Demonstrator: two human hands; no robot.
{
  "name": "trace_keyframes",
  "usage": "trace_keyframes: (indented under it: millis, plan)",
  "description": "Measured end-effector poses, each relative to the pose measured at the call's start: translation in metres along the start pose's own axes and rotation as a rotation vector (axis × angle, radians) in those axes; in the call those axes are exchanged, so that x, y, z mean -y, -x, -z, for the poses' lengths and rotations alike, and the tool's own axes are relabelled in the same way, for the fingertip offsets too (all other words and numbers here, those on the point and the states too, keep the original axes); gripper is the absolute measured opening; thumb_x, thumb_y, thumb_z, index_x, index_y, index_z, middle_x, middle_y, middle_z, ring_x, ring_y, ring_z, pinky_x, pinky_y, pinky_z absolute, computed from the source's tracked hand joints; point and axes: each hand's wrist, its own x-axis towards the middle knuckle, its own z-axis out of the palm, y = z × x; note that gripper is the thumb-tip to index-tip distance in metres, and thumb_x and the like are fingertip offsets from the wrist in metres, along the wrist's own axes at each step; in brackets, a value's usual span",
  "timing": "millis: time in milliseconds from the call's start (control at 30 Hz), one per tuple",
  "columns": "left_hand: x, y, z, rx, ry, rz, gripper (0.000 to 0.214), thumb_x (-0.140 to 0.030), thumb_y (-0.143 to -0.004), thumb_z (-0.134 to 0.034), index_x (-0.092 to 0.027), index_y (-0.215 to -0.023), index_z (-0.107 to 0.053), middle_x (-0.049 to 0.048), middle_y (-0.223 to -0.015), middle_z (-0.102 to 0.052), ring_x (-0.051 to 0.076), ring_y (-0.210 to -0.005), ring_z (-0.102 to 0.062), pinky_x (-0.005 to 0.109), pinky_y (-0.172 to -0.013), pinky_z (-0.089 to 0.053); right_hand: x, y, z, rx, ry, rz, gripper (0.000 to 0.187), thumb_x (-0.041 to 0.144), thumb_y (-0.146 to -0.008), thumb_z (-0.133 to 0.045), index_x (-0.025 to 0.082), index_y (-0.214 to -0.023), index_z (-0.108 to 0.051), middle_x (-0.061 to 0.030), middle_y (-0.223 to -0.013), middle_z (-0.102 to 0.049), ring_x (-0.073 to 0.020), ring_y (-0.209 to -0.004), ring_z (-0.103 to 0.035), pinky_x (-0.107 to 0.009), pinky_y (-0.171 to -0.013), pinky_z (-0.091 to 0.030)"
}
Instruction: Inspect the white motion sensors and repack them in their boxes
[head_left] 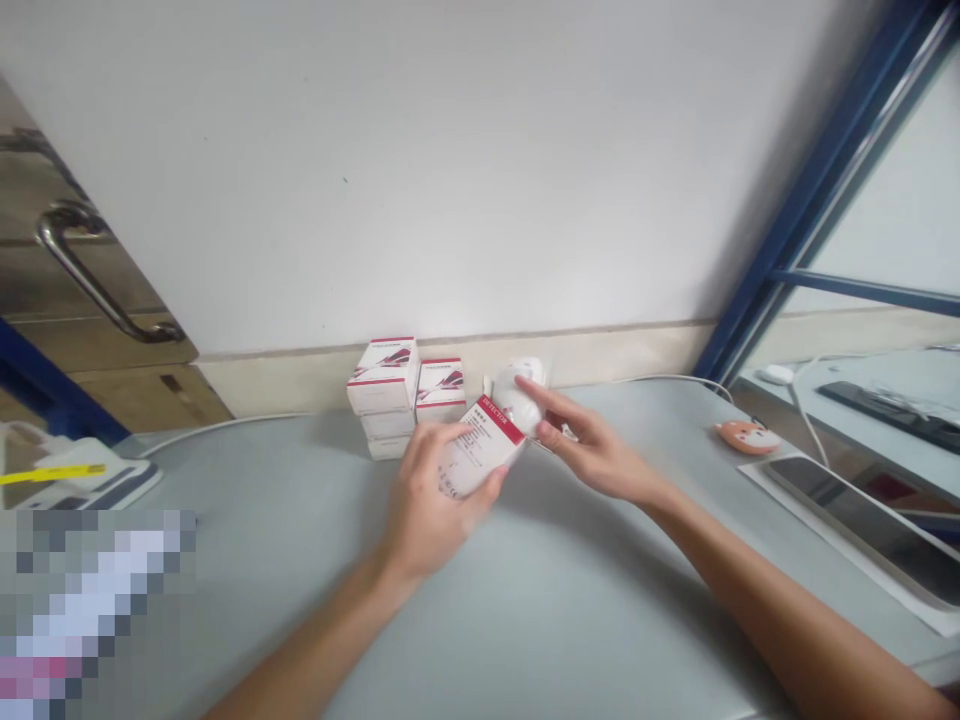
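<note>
My left hand (439,495) is closed around a white and red cardboard box (474,462), printed "DETECTOR" and tilted with its far end toward the wall. At that end a round white detector (525,385) shows, partly at the box's mouth; how far it sits inside is hidden. Against the detector is my right hand (592,448), its fingers on top and the thumb at the near side, gripping it. Just left of the held box, several boxes of the same kind (382,385) are stacked by the wall.
On the right lie an orange and white animal-shaped mouse (746,437) and a dark flat panel on white sheet (862,520). A white device with a yellow strip (82,475) stands at the left. Blue frame posts (795,220) and a white wall (450,180) bound the grey table (562,640).
</note>
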Motion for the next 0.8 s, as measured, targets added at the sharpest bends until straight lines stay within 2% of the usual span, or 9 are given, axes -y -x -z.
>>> trace_keyframes:
  millis: [67,100,200,233,267,367,533,700,800]
  plan:
    - [0.001,0.0,0.001,-0.003,-0.021,-0.036,0.042,-0.032,-0.086,-0.082,-0.025,-0.122,-0.062,0.0048,-0.109,-0.066,0.023,-0.103,-0.068,0.038,-0.089,-0.057,0.002,0.0,-0.003,-0.035,0.011,-0.032,0.061,0.055,-0.104,-0.058,0.036,-0.161,-0.049,-0.0064,-0.114,-0.072,-0.0234,-0.096,-0.064,-0.045,-0.091,-0.057]
    - [0.002,0.0,0.001,-0.003,-0.04,-0.052,0.041,-0.032,-0.086,-0.082,-0.026,-0.122,-0.062,0.0047,-0.109,-0.066,0.023,-0.101,-0.068,0.037,-0.087,-0.057,0.002,-0.001,-0.005,-0.065,0.0,-0.043,0.067,0.054,-0.102,-0.06,0.034,-0.164,-0.044,-0.0056,-0.106,-0.072,-0.0221,-0.089,-0.063,-0.043,-0.086,-0.058]
    - [0.002,-0.001,0.001,-0.002,-0.083,-0.076,0.04,-0.032,-0.086,-0.082,-0.026,-0.121,-0.064,0.0048,-0.108,-0.065,0.023,-0.098,-0.069,0.037,-0.084,-0.056,0.003,-0.003,-0.013,-0.162,-0.087,-0.077,0.104,0.05,-0.096,-0.071,0.03,-0.174,-0.004,-0.0021,-0.095,-0.07,-0.0195,-0.076,-0.061,-0.039,-0.075,-0.057]
    - [0.002,-0.001,0.001,-0.001,-0.088,-0.08,0.039,-0.033,-0.086,-0.082,-0.026,-0.12,-0.064,0.0049,-0.108,-0.066,0.023,-0.098,-0.069,0.037,-0.084,-0.056,0.003,-0.003,-0.015,-0.18,-0.125,-0.103,0.114,0.05,-0.094,-0.074,0.029,-0.173,0.007,-0.0017,-0.095,-0.07,-0.0195,-0.075,-0.062,-0.038,-0.074,-0.056]
    - [0.002,-0.001,0.001,0.001,-0.089,-0.081,0.039,-0.033,-0.086,-0.082,-0.026,-0.12,-0.064,0.0049,-0.107,-0.066,0.023,-0.098,-0.069,0.037,-0.084,-0.056,0.004,-0.004,-0.015,-0.183,-0.165,-0.138,0.119,0.049,-0.092,-0.076,0.028,-0.172,0.01,-0.0021,-0.096,-0.071,-0.0198,-0.076,-0.063,-0.038,-0.074,-0.057]
    - [0.001,-0.002,0.001,-0.003,-0.079,-0.058,0.037,-0.034,-0.086,-0.082,-0.025,-0.118,-0.065,0.0044,-0.106,-0.067,0.023,-0.098,-0.069,0.036,-0.084,-0.056,0.002,-0.005,-0.013,-0.14,-0.25,-0.204,0.112,0.051,-0.089,-0.078,0.027,-0.172,-0.006,-0.0058,-0.107,-0.073,-0.021,-0.084,-0.067,-0.039,-0.078,-0.058]
    - [0.0,0.001,-0.003,0.031,-0.027,0.046,0.036,-0.038,-0.086,-0.081,-0.025,-0.116,-0.065,0.0047,-0.108,-0.068,0.024,-0.1,-0.069,0.037,-0.086,-0.056,-0.006,-0.006,-0.003,-0.179,-0.211,-0.129,0.076,0.059,-0.097,-0.067,0.031,-0.161,-0.038,-0.009,-0.125,-0.067,-0.0205,-0.094,-0.07,-0.042,-0.087,-0.061]
    - [0.0,0.003,-0.007,0.006,0.034,0.183,0.036,-0.04,-0.087,-0.08,-0.025,-0.116,-0.065,0.0047,-0.112,-0.067,0.024,-0.105,-0.069,0.039,-0.092,-0.056,-0.002,-0.006,-0.002,-0.224,-0.108,-0.082,0.053,0.058,-0.101,-0.062,0.028,-0.144,-0.059,-0.0067,-0.112,-0.071,-0.0198,-0.091,-0.068,-0.04,-0.089,-0.06]
    - [0.003,0.003,-0.006,-0.035,0.03,0.167,0.037,-0.038,-0.087,-0.08,-0.025,-0.118,-0.064,0.0048,-0.113,-0.067,0.025,-0.108,-0.068,0.039,-0.096,-0.055,0.006,-0.004,-0.005,-0.146,-0.023,-0.047,0.04,0.056,-0.107,-0.051,0.027,-0.126,-0.072,-0.0075,-0.115,-0.072,-0.0213,-0.099,-0.068,-0.041,-0.095,-0.057]
